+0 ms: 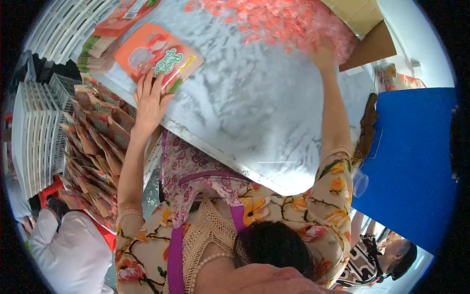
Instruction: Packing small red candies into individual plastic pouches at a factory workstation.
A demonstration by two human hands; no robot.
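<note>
My left hand (150, 104) lies with its fingers stretched out over the lower edge of a flat orange pouch (181, 49), pressing on it rather than gripping it. The pouch rests on the pale metal table (235, 108) at the left and has a picture and green patches on its front. At the far right of the table, my right hand (323, 51) reaches into a heap of small red-pink wrapped pieces (274, 22). Motion blurs its fingers, so whether it has picked up any pieces cannot be made out.
A stack of similar pouches (100, 49) stands at the table's left corner. Below it, many filled pouches (98, 147) stand packed in a container, beside white plastic crates (36, 132). A cardboard box (369, 46) borders the heap. A blue panel (413, 161) rises at right; other people are nearby.
</note>
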